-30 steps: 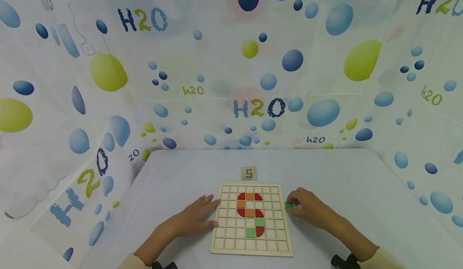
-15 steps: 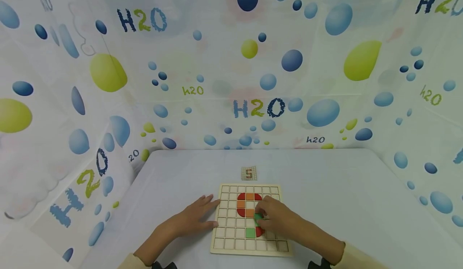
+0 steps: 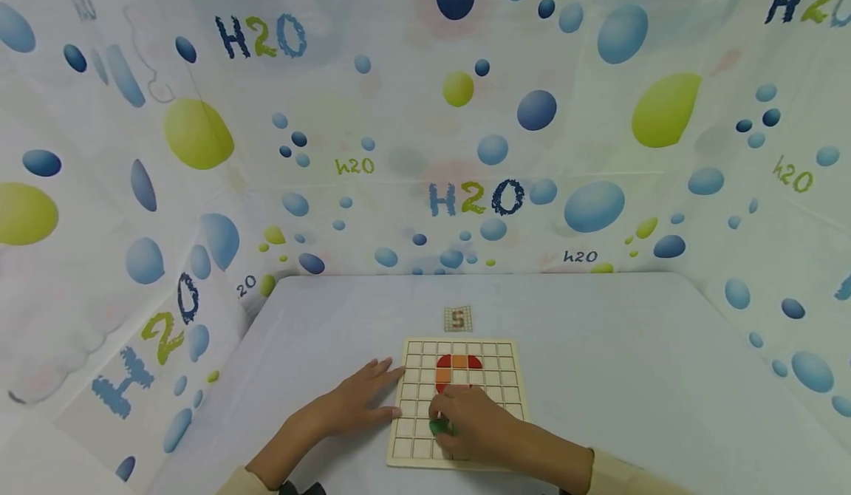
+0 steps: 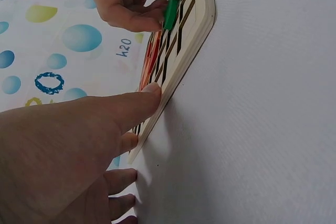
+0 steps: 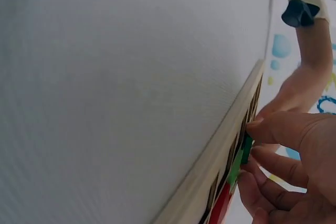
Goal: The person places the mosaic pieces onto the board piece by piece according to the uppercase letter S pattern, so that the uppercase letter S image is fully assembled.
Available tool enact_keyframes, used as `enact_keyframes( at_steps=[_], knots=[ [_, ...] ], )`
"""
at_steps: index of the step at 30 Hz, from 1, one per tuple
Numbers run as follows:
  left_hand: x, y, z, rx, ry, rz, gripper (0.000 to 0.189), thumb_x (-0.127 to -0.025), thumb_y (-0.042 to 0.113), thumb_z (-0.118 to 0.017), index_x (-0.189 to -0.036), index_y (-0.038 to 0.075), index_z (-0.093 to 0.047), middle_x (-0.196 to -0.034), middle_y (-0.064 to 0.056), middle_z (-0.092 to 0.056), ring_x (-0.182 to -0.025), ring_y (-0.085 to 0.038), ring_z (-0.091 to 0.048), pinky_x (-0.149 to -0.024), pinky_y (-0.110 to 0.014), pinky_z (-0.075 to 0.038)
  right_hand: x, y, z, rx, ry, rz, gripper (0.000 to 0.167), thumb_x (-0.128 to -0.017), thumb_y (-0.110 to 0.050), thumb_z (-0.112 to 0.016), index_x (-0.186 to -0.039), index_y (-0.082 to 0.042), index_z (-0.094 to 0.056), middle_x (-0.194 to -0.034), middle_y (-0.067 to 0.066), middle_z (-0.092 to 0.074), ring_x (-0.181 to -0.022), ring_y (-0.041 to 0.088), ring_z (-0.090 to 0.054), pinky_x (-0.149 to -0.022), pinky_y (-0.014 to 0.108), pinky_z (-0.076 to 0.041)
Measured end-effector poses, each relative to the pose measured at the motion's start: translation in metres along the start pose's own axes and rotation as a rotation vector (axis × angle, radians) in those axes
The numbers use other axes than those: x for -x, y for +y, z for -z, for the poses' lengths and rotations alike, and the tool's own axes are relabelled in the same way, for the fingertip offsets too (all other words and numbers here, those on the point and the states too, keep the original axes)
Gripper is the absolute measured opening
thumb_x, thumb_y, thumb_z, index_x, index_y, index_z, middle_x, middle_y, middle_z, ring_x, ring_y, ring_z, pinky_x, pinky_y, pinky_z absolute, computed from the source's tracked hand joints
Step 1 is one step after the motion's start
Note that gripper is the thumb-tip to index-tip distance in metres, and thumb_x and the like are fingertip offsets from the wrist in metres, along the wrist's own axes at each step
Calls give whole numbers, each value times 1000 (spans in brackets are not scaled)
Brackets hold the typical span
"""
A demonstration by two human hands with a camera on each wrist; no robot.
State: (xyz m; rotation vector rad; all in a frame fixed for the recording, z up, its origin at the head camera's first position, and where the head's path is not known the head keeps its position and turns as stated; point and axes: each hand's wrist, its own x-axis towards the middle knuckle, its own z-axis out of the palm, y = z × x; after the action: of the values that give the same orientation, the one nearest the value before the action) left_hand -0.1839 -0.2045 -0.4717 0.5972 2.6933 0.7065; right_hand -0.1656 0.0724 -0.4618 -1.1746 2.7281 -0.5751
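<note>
Between thumb and fingers, my right hand pinches a small dark green tile over the lower middle of a wooden grid board. In the left wrist view the green tile stands on edge close over the grid squares. My left hand lies with spread fingers along the board's left edge, thumb touching the rim. Orange tiles and red rounded tiles sit in the upper squares. My right hand hides the lower tiles in the head view; a light green tile shows in the right wrist view.
A small card with an S pattern on a grid lies just beyond the board. The white-covered table reaches back to a curtain printed with drops and H2O lettering.
My right hand has carried the dark green tile leftward from beside the board's right edge to over its lower middle. My left hand has stayed at the left edge.
</note>
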Motion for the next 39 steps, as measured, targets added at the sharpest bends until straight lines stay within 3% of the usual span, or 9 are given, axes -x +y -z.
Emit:
enact_keyframes(
  at_steps=[8,24,39],
  knots=[
    [0,0,0,-2,-9,18,75,-100,55,-68,-163,24,-43,-172,-18,-29,-160,-46,-21,-122,-70,-28,2,-1,1,69,5,59,16,-92,-28,-81,-102,-28,-69,-90,-21,-56,-86,-2,-49,-75,22,-39],
    [-1,-2,-1,-5,-4,17,75,-99,55,-68,-163,24,-43,-171,-19,-31,-159,-48,-22,-121,-71,-29,-1,-3,6,121,-48,48,15,-94,-32,-81,-94,-31,-66,-90,-21,-53,-89,0,-49,-74,23,-36],
    [-1,-2,0,-3,8,7,75,-100,55,-68,-163,22,-43,-172,-19,-30,-159,-48,-21,-121,-72,-28,-1,-4,6,179,-34,56,15,-98,-32,-78,-90,-30,-64,-90,-20,-52,-86,1,-47,-75,23,-37]
  ],
)
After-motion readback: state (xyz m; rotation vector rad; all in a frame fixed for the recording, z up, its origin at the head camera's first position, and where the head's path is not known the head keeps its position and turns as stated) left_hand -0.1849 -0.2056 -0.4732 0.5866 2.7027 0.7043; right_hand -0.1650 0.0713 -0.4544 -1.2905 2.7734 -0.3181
